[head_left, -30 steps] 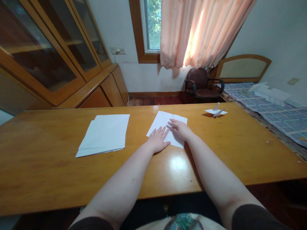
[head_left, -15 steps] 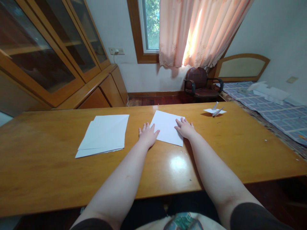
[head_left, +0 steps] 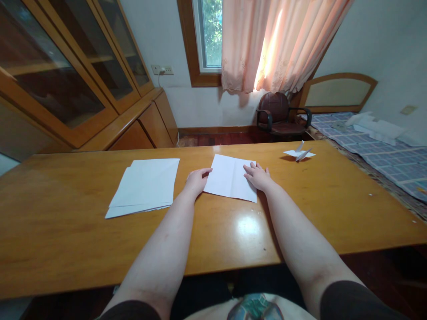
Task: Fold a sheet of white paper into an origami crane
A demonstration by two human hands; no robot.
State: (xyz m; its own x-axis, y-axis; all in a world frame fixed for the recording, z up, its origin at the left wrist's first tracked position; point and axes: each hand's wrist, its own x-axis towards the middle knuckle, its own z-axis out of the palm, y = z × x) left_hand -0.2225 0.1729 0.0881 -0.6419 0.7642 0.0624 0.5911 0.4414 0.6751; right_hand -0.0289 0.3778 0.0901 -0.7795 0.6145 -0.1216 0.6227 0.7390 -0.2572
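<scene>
A white sheet of paper (head_left: 227, 178) lies on the table in front of me, with a crease running down its middle. Its left edge is pinched between the thumb and fingers of my left hand (head_left: 197, 181). My right hand (head_left: 258, 177) rests flat on the sheet's right side, fingers spread. To the left is a stack of white paper (head_left: 147, 182), its sheets slightly out of line. A folded paper crane (head_left: 299, 154) stands at the table's far right.
The wooden table (head_left: 66, 240) spans the view. Behind it are a glass-fronted cabinet (head_left: 110, 80) on the left, a brown armchair (head_left: 278, 113), a pink curtain (head_left: 247, 49) and a bed (head_left: 367, 138) on the right. Small white scraps lie near the table's right edge.
My left hand has gone from lying flat on the sheet to gripping its left edge, slightly further left. The sheet is opened wider, showing a middle crease. My right hand has barely moved.
</scene>
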